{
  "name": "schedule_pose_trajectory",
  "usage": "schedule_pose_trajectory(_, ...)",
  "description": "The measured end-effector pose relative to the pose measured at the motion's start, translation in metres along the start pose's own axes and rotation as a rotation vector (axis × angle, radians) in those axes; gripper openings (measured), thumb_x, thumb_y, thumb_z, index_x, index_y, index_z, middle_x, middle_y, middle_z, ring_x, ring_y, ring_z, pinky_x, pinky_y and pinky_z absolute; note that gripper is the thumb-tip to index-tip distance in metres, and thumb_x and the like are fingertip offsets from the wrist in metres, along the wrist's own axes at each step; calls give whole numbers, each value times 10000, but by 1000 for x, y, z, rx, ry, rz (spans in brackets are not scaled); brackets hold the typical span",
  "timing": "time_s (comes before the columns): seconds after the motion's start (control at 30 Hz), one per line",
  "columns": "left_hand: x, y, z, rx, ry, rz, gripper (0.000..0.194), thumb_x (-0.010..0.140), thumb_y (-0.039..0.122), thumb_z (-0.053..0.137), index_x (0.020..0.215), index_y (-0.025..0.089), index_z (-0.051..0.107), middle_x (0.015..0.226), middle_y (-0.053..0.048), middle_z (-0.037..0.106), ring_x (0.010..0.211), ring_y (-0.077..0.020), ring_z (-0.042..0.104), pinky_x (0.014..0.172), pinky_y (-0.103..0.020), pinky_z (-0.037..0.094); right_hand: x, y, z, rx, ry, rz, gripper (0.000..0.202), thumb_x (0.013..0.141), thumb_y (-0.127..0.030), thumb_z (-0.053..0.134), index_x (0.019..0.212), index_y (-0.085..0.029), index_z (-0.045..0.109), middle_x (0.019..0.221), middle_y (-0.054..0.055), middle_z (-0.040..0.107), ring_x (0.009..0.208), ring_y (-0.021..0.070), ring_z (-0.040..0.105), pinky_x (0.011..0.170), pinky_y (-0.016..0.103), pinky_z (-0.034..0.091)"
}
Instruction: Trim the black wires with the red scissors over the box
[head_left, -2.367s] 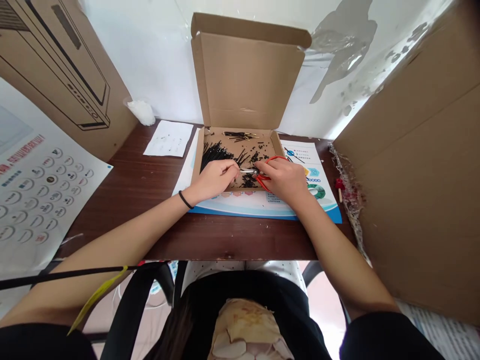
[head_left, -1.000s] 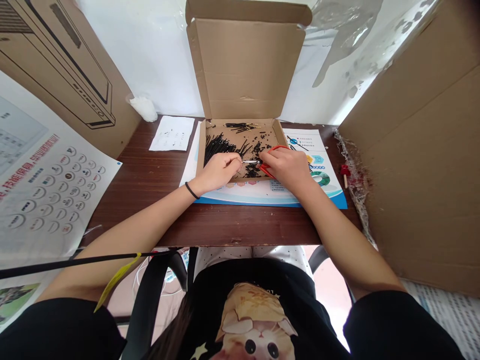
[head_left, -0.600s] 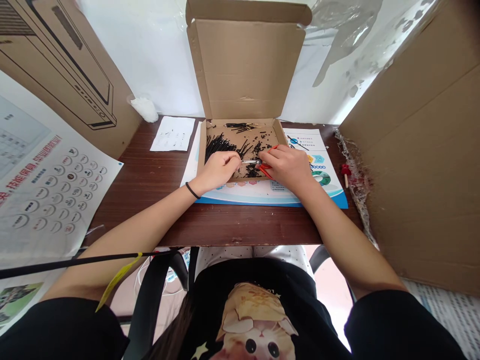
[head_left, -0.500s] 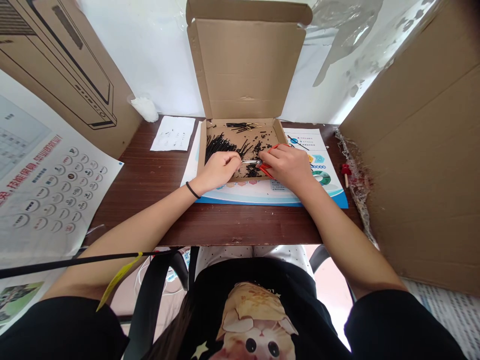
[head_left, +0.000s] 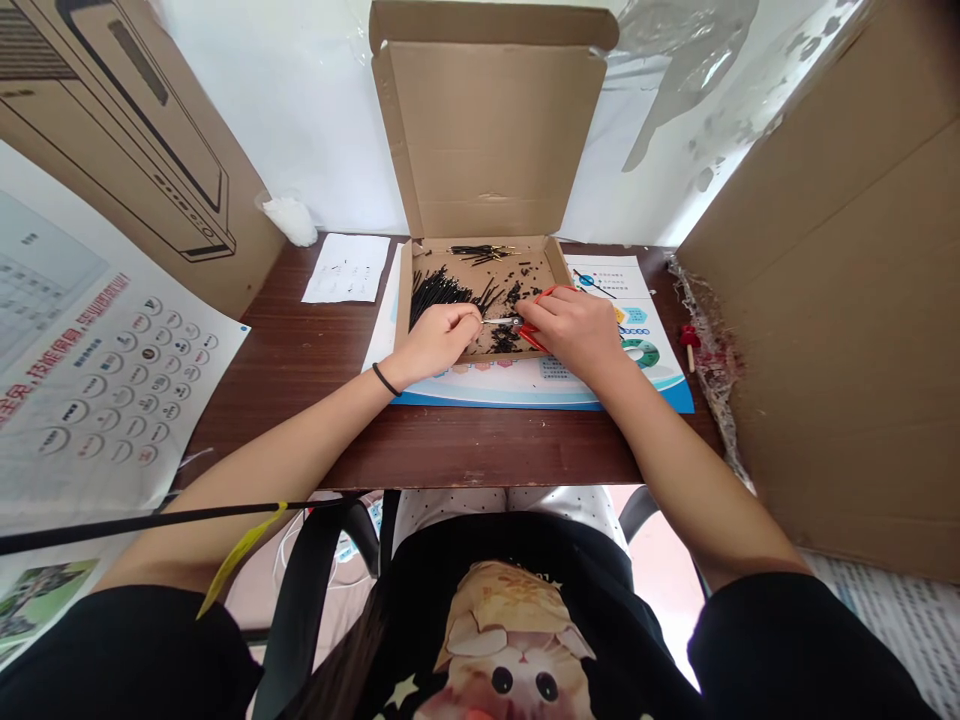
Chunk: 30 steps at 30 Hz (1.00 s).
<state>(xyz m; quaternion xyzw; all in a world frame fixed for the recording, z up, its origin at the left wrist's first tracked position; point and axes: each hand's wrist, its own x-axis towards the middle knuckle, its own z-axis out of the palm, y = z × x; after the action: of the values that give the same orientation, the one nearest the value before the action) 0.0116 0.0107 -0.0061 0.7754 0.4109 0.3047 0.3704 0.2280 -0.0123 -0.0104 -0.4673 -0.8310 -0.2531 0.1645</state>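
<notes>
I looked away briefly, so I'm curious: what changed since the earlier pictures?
Little: the view has tipped downward, showing more of the black shirt. Nothing was visibly picked up or let go. The right hand still holds the red-handled scissors, the left hand stays at their tips, and the cardboard box stays open.

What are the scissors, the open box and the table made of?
Scissors: blades look like shiny metal, gleaming silver; the bright red handles, evenly coloured, are probably plastic. Open box: apparently dull brown cardboard, judging by its folded flaps. Table: reddish-brown, streaky grain, slight sheen, so wood or wood-look laminate; I can't tell which.
</notes>
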Motion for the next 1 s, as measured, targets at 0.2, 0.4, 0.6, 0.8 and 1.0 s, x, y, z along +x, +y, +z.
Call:
schedule_pose_trajectory(0.2,2,-3,0,-30,39,-27,233,807,211,422,581,187,471,547,32,440,504,-88,355,501,-257,276,0,0,3,34,27,-8,316,955,-187,408,1009,-208,719,786,50,707,802,190,569,641,315,335)
schedule_pose_trajectory(0.4,2,-4,0,-27,33,-23,232,802,208,423,574,189,457,548,29,434,511,-88,352,502,-259,271,0,-2,0,27,21,-12,336,969,-183,384,1020,-211,715,800,53,703,809,191,564,669,315,346)
schedule_pose_trajectory(0.6,3,-6,-1,-30,18,0,237,805,201,422,569,190,442,546,27,425,511,-88,346,507,-264,274,0,-3,1,-18,49,-10,339,974,-173,378,1006,-205,714,795,42,707,802,184,570,659,312,342)
schedule_pose_trajectory(0.8,3,-7,-1,-36,20,29,244,802,186,415,558,183,434,548,32,422,503,-76,345,499,-253,270,-1,-3,3,-27,112,-12,306,956,-157,416,973,-209,717,765,29,706,778,174,571,640,309,341)
schedule_pose_trajectory(1.0,3,-5,-1,-35,19,31,248,806,183,412,559,181,437,542,35,420,494,-71,346,488,-247,266,-1,-3,3,-43,161,-24,317,966,-158,409,988,-213,720,736,17,703,764,166,578,627,305,337)
